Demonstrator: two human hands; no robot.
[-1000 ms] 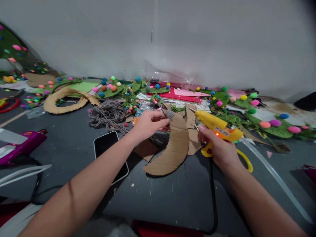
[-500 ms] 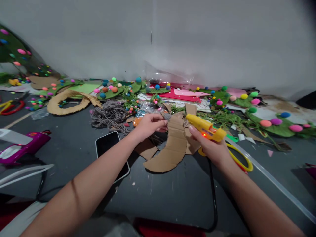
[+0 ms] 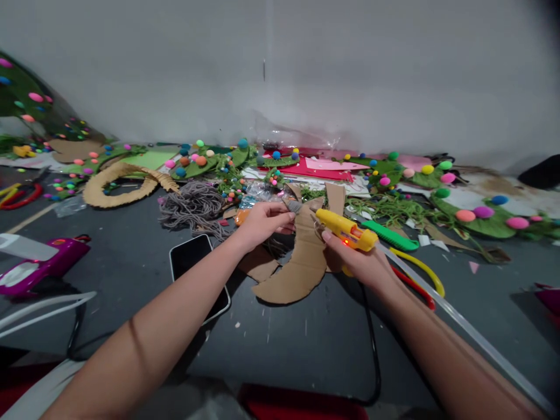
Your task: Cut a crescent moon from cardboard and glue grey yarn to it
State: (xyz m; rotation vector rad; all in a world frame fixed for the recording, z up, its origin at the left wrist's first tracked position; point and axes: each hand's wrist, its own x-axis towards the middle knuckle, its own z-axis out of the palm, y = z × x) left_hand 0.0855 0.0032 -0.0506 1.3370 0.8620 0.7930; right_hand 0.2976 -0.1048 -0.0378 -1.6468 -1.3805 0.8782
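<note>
My left hand is closed, thumb and fingers pinched at the inner edge of a curved brown cardboard piece. Grey yarn is wound about the upper end of this crescent, right by those fingertips. My right hand grips a yellow glue gun with a lit red light. The gun's nozzle points left, over or against the upper part of the cardboard; exact contact cannot be told. The undersides of the left fingers are hidden.
A grey yarn heap and a phone lie left. Beyond is a cardboard ring. A green cutter, yellow-red scissors and a clear glue stick lie right. Pompom-covered leaves line the wall.
The glue gun in my right hand has moved left and slightly down, its nozzle closer to the cardboard's upper end. The green cutter shows more fully. My left hand stays nearly in place.
</note>
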